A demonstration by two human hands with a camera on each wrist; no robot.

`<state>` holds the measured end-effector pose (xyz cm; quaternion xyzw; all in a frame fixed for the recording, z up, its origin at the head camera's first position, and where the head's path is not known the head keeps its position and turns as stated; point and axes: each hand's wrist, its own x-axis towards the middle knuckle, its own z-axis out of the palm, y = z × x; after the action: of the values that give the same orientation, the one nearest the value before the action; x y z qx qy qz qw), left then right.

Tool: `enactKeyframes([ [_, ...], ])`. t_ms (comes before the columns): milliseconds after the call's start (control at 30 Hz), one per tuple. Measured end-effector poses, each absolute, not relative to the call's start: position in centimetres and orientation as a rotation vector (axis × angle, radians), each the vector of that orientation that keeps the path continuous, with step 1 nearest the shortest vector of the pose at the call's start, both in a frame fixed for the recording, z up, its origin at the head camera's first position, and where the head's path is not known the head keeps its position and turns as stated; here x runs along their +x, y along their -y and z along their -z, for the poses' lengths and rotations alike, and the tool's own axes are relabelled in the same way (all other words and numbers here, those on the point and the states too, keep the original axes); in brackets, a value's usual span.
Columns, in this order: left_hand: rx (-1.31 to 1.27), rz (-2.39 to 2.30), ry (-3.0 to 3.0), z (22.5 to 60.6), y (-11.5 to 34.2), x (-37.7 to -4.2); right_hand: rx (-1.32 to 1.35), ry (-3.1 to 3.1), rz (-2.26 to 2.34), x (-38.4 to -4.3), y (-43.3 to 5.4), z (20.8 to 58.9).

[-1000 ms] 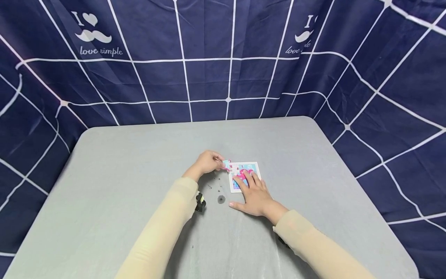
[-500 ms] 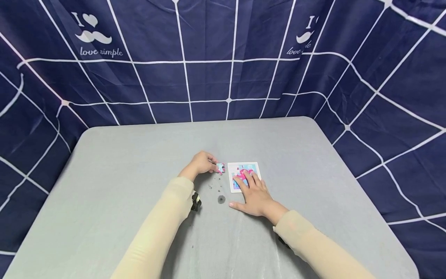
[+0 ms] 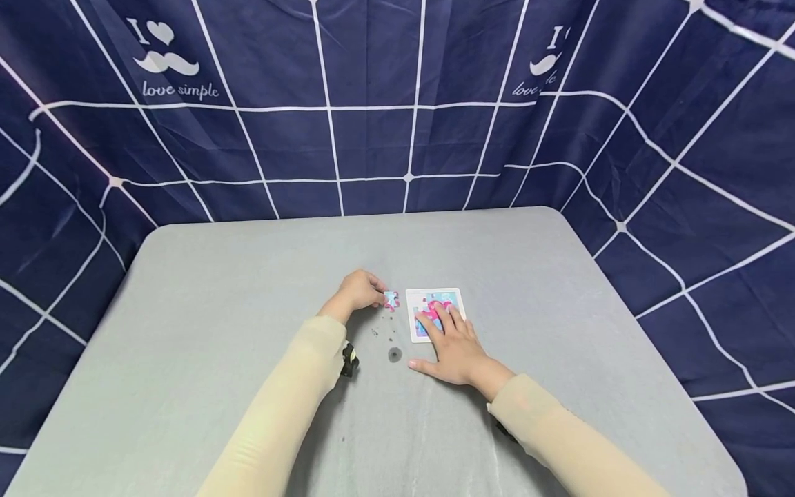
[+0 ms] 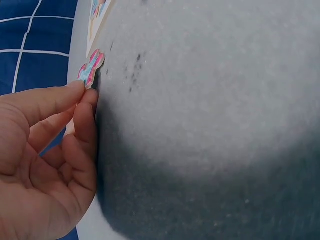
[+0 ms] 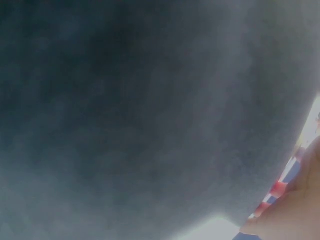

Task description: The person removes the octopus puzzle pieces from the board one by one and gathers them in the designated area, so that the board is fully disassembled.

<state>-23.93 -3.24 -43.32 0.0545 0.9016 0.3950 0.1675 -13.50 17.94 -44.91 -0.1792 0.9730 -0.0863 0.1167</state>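
While the left hand (image 3: 360, 290) pinches a small pink-and-blue cardboard jigsaw piece (image 3: 391, 299) between thumb and fingertips, holding it low over the grey table (image 3: 248, 276) just to the left of the board, the right hand (image 3: 456, 345) lies flat with straight fingers pressing on the square white-bordered puzzle board (image 3: 450, 298). In the left wrist view the piece (image 4: 91, 68) stands out past the fingertips (image 4: 75, 90), with the corner of the board (image 4: 97, 15) a short way beyond it and a few dark specks on the table between them. The right wrist view is mostly blurred grey tabletop, with only a sliver of the colourful board (image 5: 280, 192) under the hand's edge. How much of the board is filled cannot be read, since the fingers cover part of it and the picture on it is too small; judging from the piece held apart from the board, at least this one is out of the frame, and the work looks partway through rather than finished.
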Motion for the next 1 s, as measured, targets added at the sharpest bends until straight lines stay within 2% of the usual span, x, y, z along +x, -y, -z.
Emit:
enactKeyframes([
  [467, 0.153, -1.161, -2.544, 43.7, 4.3, -23.6, -0.512, -2.859, 0.267, -12.9, -17.6, 45.3],
  [1000, 0.141, -1.246, -2.459, 44.0, 7.5, -23.2, -0.493, -2.858, 0.265, -12.1, -17.2, 45.7],
])
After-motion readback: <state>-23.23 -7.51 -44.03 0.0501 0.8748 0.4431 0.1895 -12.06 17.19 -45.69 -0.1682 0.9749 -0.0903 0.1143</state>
